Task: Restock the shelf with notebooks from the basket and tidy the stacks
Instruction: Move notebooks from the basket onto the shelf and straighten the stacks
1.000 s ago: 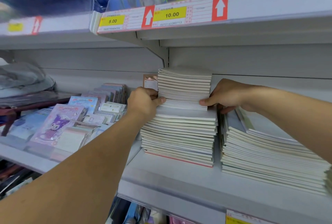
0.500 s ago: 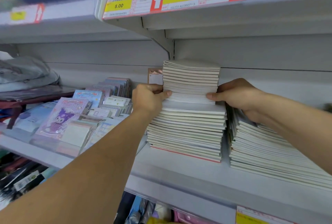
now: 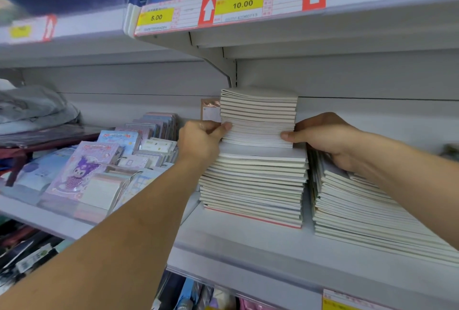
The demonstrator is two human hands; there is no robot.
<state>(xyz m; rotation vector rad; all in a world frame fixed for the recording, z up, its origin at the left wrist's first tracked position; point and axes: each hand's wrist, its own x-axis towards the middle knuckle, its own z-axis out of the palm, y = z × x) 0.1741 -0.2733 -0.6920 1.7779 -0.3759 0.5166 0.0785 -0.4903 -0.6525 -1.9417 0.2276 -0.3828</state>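
Observation:
A batch of small white notebooks [image 3: 258, 115] rests on top of a wider notebook stack [image 3: 253, 183] on the white shelf [image 3: 248, 242]. My left hand [image 3: 201, 140] grips the batch's left edge, thumb on the front. My right hand [image 3: 323, 135] grips its right edge, thumb at the lower front corner. A second, lower notebook stack [image 3: 367, 212] lies to the right, partly under my right forearm. The basket is not in view.
Cartoon-cover notepads [image 3: 82, 173] fill the shelf section on the left. A shelf above carries price tags [image 3: 231, 9] reading 5.00 and 10.00. A pinkish card [image 3: 210, 111] stands behind the batch. More goods sit on the shelf below [image 3: 193, 294].
My hands stay on the batch's two sides, which now sits squarer on the stack. The view has shifted slightly; the stacks have not moved.

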